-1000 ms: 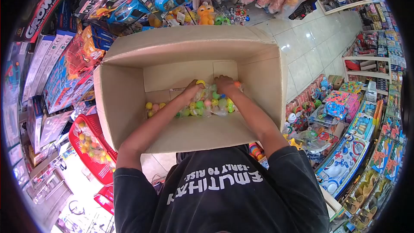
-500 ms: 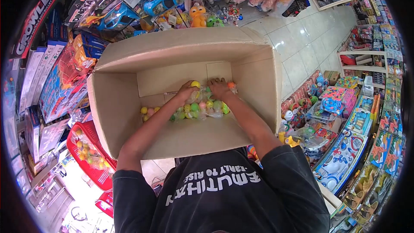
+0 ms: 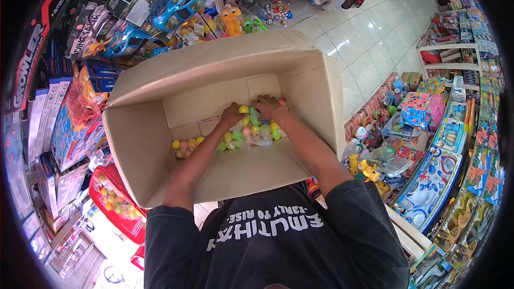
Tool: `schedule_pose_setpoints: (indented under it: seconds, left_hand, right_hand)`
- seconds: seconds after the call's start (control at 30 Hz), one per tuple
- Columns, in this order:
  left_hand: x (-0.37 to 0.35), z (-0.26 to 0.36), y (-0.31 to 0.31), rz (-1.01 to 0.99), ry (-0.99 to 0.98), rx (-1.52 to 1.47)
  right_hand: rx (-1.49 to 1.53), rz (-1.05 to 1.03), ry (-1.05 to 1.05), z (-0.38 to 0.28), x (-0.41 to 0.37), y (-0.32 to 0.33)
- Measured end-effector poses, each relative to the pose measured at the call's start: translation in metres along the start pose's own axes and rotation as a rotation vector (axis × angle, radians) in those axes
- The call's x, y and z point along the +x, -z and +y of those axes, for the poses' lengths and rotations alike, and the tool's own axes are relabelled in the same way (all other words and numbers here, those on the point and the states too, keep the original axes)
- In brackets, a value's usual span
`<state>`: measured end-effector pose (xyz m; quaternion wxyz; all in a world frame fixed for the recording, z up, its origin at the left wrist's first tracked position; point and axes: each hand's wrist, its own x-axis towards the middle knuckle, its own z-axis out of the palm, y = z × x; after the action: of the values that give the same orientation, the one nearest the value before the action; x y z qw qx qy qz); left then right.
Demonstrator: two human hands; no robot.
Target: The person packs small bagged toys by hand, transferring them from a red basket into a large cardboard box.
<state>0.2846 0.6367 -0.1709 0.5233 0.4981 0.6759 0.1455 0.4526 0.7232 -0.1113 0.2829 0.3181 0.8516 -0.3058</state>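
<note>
Inside a deep cardboard box (image 3: 136, 150), clear plastic bags of small colorful balls (image 3: 249, 135) lie along the bottom; yellow, green and pink ones show. My left hand (image 3: 233, 115) is closed at the edge of a bag, beside a yellow ball (image 3: 244, 109). Just to its right, my right hand (image 3: 269, 107) curls its fingers over the far end of the bagged balls, with a bit of orange showing next to it. Both hands touch the bags, and their fingertips are partly hidden. More bagged yellow balls (image 3: 181, 147) lie left of my left forearm.
A red plastic basket (image 3: 120, 203) with bagged yellow balls stands left of the box. Packaged toys (image 3: 182, 2) hang beyond it, and boxed toys (image 3: 80, 118) are stacked at left. Toy sets (image 3: 428, 192) line the right side, beside a tiled floor (image 3: 369, 37).
The view has turned slightly, so the box appears tilted and further left. My hands have drawn a little closer together over the bags, and the right hand's fingers look more curled.
</note>
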Motion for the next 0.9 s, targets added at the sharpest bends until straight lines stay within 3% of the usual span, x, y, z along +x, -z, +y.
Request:
schedule_pose_setpoints:
  seconds: [0.17,0.3,0.4,0.47,0.67,0.9]
  left_hand:
    - [0.003,0.002,-0.005,-0.002,0.033,0.091]
    - [0.003,0.006,-0.004,-0.061,0.093,0.14]
    - [-0.01,0.018,-0.003,0.043,0.02,0.076]
    - [-0.01,0.014,-0.005,-0.079,-0.123,0.153]
    - [-0.02,0.017,-0.009,-0.004,-0.128,0.2]
    - [-0.02,0.025,-0.009,-0.066,-0.059,0.311]
  right_hand:
    - [-0.01,0.009,0.049,0.006,0.003,-0.007]
    - [-0.197,0.004,0.085,0.0,-0.004,-0.007]
    - [-0.182,0.041,0.078,0.0,-0.005,-0.009]
    - [-0.145,0.049,0.073,-0.002,-0.006,-0.01]
    - [-0.246,0.06,0.051,-0.003,0.002,-0.017]
    - [-0.204,0.072,0.063,-0.001,0.002,-0.018]
